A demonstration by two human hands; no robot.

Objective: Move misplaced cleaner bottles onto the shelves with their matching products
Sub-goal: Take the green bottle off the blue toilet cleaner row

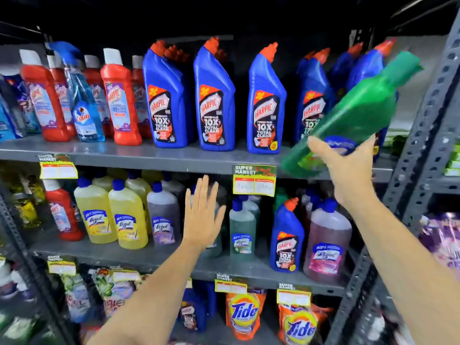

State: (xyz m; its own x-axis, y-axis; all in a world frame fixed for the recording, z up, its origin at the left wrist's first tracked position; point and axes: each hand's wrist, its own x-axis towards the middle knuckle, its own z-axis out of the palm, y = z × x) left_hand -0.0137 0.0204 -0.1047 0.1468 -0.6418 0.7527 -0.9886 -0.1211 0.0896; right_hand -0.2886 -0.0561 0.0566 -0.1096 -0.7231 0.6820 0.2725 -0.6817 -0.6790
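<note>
My right hand [348,168] grips a green cleaner bottle [358,113] near its base, tilted with the cap up and to the right, in front of the blue Harpic bottles [214,100] on the upper shelf [149,155]. My left hand [202,215] is flat and open, holding nothing, in front of the middle shelf [149,257] between the purple Lizol bottle [163,217] and the green Lizol bottles [242,227]. A blue Harpic bottle [286,237] and a red Harpic bottle [62,212] stand among the Lizol bottles. A blue Colin spray bottle [84,113] stands among the red Harpic bottles [122,95].
Yellow Lizol bottles [112,215] and a pink Lizol bottle [326,240] fill the middle shelf. Tide pouches [245,312] hang on the lower shelf. A grey perforated steel upright [423,135] frames the rack on the right. Price tags [254,180] hang from the shelf edges.
</note>
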